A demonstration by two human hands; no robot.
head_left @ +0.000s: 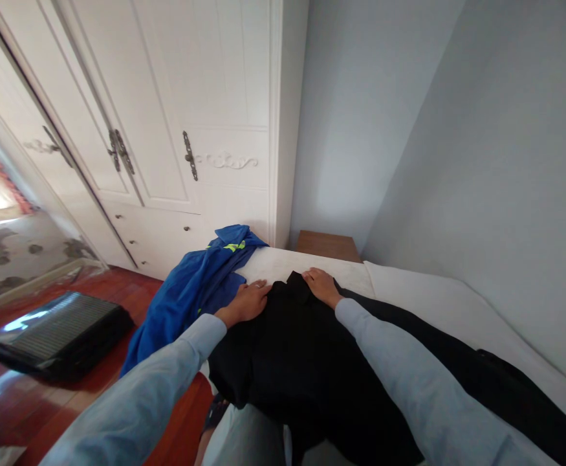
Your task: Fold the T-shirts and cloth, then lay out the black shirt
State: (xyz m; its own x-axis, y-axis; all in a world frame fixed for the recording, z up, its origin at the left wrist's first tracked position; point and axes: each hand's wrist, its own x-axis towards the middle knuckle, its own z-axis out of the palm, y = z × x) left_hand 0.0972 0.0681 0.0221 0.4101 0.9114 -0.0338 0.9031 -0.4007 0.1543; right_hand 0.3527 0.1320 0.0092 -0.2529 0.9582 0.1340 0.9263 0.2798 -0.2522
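A black garment [306, 349] with a collar is spread over the edge of the white bed and hangs down toward my legs. One long dark part of it, which looks like a sleeve, stretches to the right along the bed. My left hand [251, 301] has its fingers closed on the garment's upper left edge, beside the collar. On the other side of the collar, my right hand [322, 287] grips the cloth with bent fingers. Left of my left hand lies a crumpled blue garment [188, 291] with yellow-green trim, draping off the bed.
The white bed cover [418, 278] runs along the grey wall [496, 168]. A brown wooden nightstand [328, 244] stands behind the bed, beside the white wardrobe [229, 90]. On the red wooden floor at left sits a dark, shiny case-like object [64, 330].
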